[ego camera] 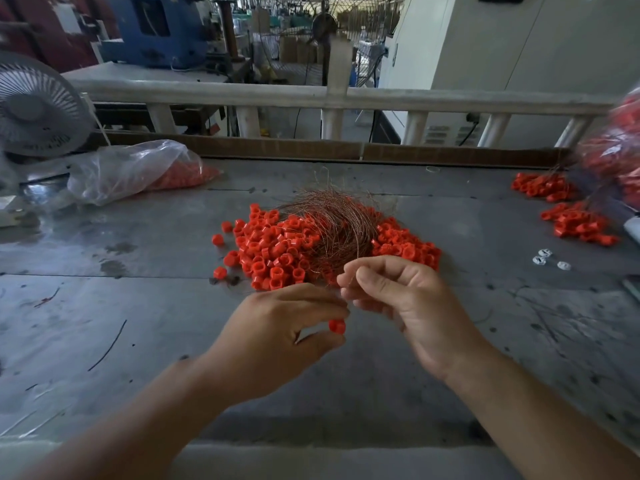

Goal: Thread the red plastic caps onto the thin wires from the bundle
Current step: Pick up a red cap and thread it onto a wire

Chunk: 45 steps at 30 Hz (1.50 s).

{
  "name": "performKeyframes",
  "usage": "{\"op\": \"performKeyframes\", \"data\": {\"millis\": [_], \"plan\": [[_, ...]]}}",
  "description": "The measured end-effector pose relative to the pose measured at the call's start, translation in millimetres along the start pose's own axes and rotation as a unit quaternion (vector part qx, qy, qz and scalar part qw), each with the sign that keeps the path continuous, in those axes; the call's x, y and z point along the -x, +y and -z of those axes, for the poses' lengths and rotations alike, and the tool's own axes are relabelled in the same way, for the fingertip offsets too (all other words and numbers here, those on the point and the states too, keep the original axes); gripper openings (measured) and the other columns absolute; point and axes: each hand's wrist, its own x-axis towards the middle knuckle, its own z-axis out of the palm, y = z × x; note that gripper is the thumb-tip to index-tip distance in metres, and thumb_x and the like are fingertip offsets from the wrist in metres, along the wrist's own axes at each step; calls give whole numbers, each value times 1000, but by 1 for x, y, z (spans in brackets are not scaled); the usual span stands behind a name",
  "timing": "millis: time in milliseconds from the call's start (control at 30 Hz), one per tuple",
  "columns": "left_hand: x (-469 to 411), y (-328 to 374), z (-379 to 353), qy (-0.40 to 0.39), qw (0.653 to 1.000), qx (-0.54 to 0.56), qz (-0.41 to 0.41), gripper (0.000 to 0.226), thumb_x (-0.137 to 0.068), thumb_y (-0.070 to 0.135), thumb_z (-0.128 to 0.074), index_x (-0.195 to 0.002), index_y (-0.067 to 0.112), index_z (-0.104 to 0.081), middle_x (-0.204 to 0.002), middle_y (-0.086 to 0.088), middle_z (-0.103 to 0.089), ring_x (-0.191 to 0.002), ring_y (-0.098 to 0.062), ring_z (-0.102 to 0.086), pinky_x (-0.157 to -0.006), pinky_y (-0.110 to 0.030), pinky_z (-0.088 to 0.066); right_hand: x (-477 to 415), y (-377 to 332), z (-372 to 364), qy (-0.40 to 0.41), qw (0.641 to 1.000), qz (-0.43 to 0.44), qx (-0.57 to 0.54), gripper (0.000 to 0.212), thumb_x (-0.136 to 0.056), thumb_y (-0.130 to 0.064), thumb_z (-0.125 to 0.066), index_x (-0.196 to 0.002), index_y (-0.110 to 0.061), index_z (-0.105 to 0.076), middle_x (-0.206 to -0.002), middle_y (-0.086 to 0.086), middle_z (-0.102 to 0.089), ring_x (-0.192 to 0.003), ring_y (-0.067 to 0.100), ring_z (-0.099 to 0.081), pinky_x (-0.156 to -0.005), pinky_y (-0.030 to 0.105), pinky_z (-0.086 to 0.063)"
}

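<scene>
A heap of red plastic caps [277,247] lies in the middle of the grey metal table [138,306]. A curved bundle of thin copper wires [337,216] rests across the heap. My left hand [277,327] pinches one red cap [337,326] between thumb and fingertips, just in front of the heap. My right hand [405,299] is close beside it, its thumb and forefinger pinching a thin wire that runs up into the bundle. The wire's tip is too fine to make out.
A clear plastic bag with red caps [138,171] lies at the back left beside a white fan [38,105]. Clusters of caps on wires [575,220] sit at the right, under another bag of caps [620,150]. A cardboard strip [311,148] lines the table's far edge.
</scene>
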Motion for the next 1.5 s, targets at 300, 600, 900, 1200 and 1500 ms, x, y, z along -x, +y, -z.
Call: {"op": "performKeyframes", "data": {"millis": [300,600,900,1200,1500], "plan": [[-1,4,-5,-97,995,13,3,26,-75,29,-66,-97,17,-74,-100,4,-70,-94,-2,-58,-75,0,-41,0,-7,0,-1,986,-24,-167,12,-72,-17,-55,-81,-9,-56,-73,7,-70,-69,19,-67,-64,25,-55],[-2,4,-4,-77,997,18,17,25,-74,26,-67,-95,13,-74,-98,3,-71,-82,23,-44,-71,8,-31,-1,0,-1,5,989,-41,-144,15,-67,-11,-60,-82,-8,-62,-71,7,-69,-67,18,-67,-63,25,-55],[-4,2,-4,8,959,203,198,30,-78,-2,-66,-90,26,-69,-81,7,-71,-77,-4,-67,-75,-18,-54,-5,-34,30,108,985,98,-89,16,-65,-11,-58,-63,-21,-70,-58,-5,-52,-43,1,-35,-35,10,-27],[-8,6,3,78,886,399,224,25,-53,12,-70,-73,27,-73,-75,2,-71,-70,-9,-66,-64,-18,-54,9,-14,2,-7,973,160,166,2,-69,-26,-62,-70,-24,-62,-56,-17,-58,-51,-3,-51,-51,6,-37],[-8,6,2,79,898,379,211,27,-54,15,-71,-77,29,-74,-75,5,-72,-70,-6,-67,-64,-15,-52,12,-8,-4,17,963,169,211,2,-71,-28,-61,-71,-28,-63,-68,-20,-63,-60,-3,-55,-57,7,-41]]}}
